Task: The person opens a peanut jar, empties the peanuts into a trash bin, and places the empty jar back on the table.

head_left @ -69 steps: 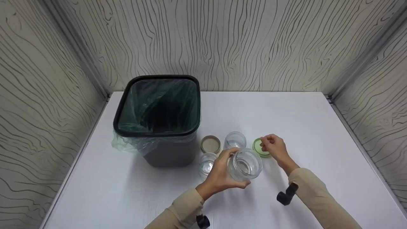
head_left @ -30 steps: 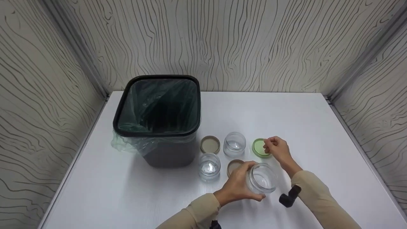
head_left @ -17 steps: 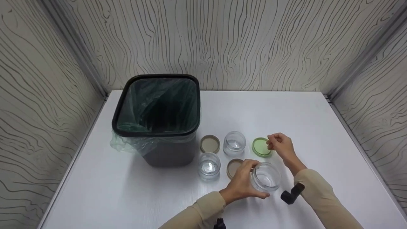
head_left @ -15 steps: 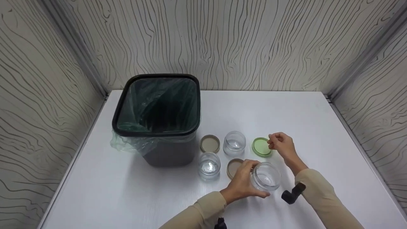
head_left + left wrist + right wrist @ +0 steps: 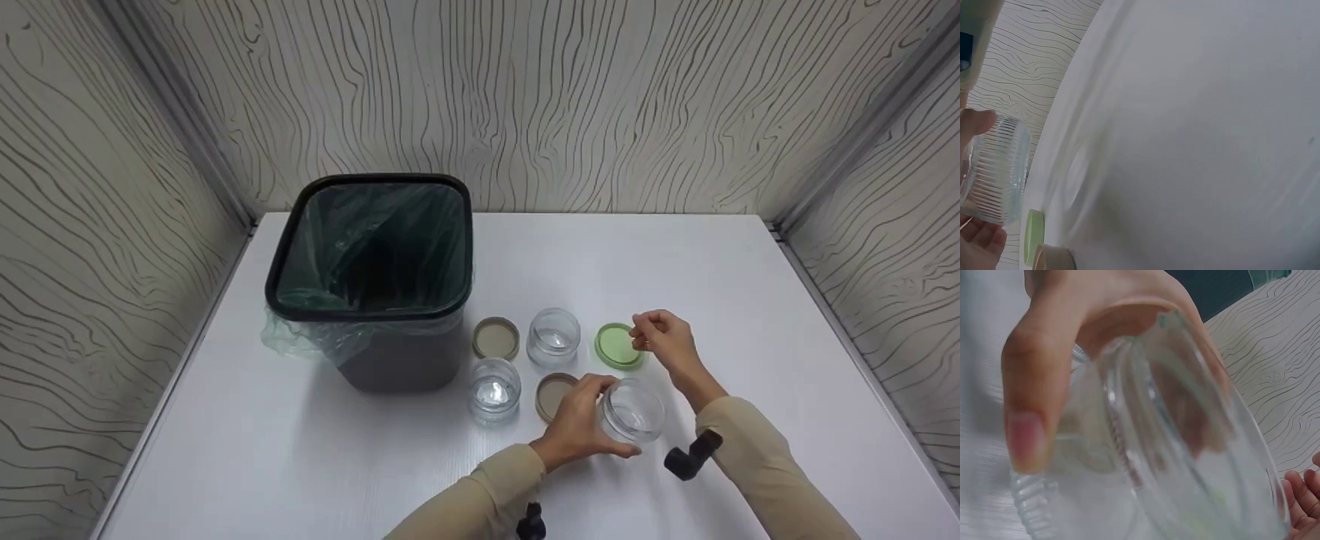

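My left hand (image 5: pixel 581 427) grips a clear glass jar (image 5: pixel 636 411) from its left side, thumb in front and fingers behind. The jar is tilted with its mouth facing up toward the head camera. Up close in the right wrist view, the glass (image 5: pixel 1185 399) has a jagged-looking spot at its rim; ribbed sides show in the left wrist view. Just right of a green lid (image 5: pixel 619 346), my right hand (image 5: pixel 666 341) is raised with its fingers bent and thumb near the index finger. I cannot tell whether something small is between them.
A dark grey bin (image 5: pixel 401 356) with a green liner stands at left. Two more glass jars (image 5: pixel 554 337) (image 5: pixel 495 390) and two tan lids (image 5: pixel 496 339) (image 5: pixel 553 396) rest on the white table (image 5: pixel 360 465). Wood-patterned walls (image 5: pixel 525 105) enclose the back and sides.
Over the last two seconds my left hand has carried the jar right and toward me, uncovering a tan lid. My right hand has shifted slightly right, off the green lid.
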Motion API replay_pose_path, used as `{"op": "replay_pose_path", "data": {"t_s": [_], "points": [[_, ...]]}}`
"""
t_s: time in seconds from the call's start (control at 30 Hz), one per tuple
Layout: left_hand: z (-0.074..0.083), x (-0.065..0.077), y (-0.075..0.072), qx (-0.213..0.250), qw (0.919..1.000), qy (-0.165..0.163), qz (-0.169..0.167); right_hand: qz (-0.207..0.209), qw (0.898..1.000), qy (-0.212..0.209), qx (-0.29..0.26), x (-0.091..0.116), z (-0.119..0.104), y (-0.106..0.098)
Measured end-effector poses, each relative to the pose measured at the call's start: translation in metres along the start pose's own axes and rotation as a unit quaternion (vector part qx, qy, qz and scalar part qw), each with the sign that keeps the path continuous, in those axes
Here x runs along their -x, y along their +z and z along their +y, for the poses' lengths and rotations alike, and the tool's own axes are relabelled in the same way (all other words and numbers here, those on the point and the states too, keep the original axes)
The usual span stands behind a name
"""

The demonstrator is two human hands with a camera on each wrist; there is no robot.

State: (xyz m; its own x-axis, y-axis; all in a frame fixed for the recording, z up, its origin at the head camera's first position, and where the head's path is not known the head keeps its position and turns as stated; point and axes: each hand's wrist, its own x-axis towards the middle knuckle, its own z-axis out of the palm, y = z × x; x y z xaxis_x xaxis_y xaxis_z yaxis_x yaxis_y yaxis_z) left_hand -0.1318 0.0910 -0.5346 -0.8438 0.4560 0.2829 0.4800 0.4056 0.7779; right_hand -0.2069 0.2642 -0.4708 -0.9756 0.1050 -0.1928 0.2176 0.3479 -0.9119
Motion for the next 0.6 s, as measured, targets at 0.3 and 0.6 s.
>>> {"op": "replay_pose_path", "data": {"t_s": [0.3, 0.6], "points": [[-0.002, -0.007, 0.006, -0.020, 0.9996, -0.017, -0.013, 0.005, 1.000, 0.001, 0.002, 0.000, 0.000, 0.002], [-0.006, -0.013, 0.016, -0.032, 0.9980, -0.032, -0.043, 0.007, 1.000, 0.001, -0.011, 0.001, 0.001, 0.002]]}}
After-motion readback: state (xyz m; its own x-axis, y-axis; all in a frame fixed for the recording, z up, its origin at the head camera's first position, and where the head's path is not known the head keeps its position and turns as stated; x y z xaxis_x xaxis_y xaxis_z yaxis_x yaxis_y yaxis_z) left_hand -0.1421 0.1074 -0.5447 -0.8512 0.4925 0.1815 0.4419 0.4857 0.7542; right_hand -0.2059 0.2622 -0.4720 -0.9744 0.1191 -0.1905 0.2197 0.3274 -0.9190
